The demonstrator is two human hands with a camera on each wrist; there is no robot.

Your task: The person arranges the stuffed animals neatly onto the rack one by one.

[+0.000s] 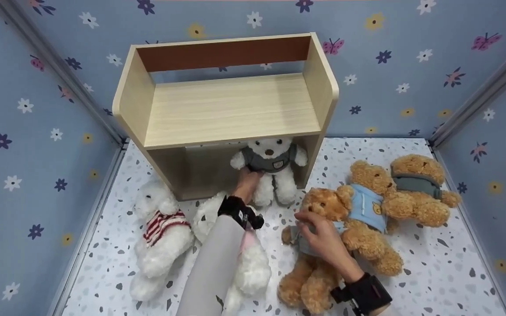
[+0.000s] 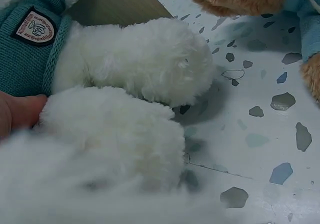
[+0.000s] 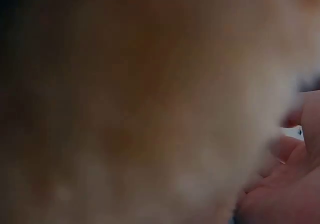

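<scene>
A white teddy bear in a dark sweater sits upright at the right side of the shelf's lower compartment. My left hand holds it at its side, by the sweater's hem; the left wrist view shows the thumb against the hem, while the other fingers are hidden. The sweater looks teal there and bears a badge. My right hand, fingers loosely bent, is over a brown teddy bear and grips nothing. Blurred brown fur fills most of the right wrist view, beside that hand.
The wooden shelf stands against the flowered wall. Below it on the left lie a white plush in a striped top and another white plush, partly under my left arm. Brown bears in blue and grey-green clothes lie right on the speckled floor.
</scene>
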